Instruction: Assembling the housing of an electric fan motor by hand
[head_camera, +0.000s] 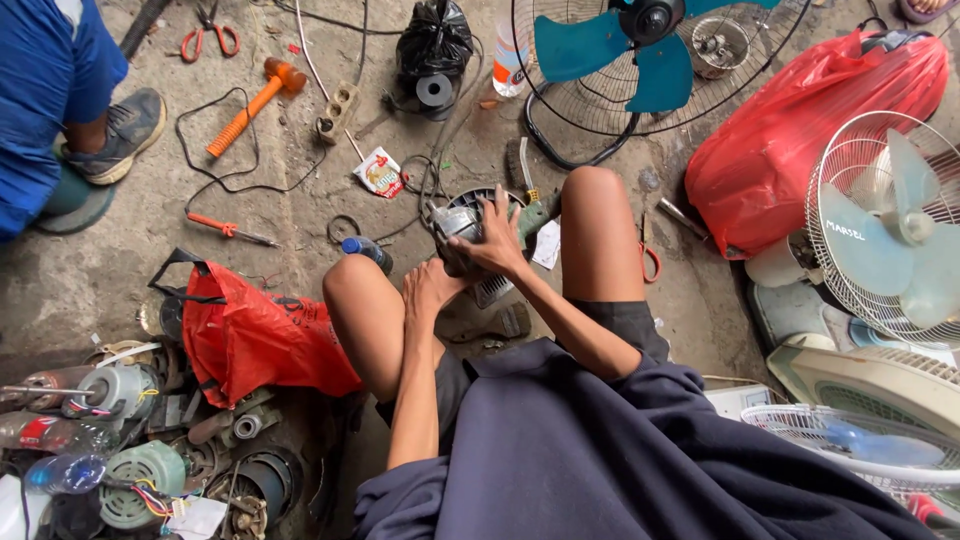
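- Right hand (497, 238) — fingers spread, clamped over the top of a grey fan motor (456, 226) on the concrete floor (90, 270), between the knees.
- Left hand (428, 288) grips the motor's underside — closed around it.
- Red bag (255, 335) lies near the left knee.

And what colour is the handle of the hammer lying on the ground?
The hammer has an orange handle; it shows best in the head view, top left.

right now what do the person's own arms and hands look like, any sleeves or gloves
Both arms are bare from the elbow down, slim, with no gloves, watch or rings visible on the left hand or the right hand. A loose dark navy top covers the torso; dark shorts sit below it.
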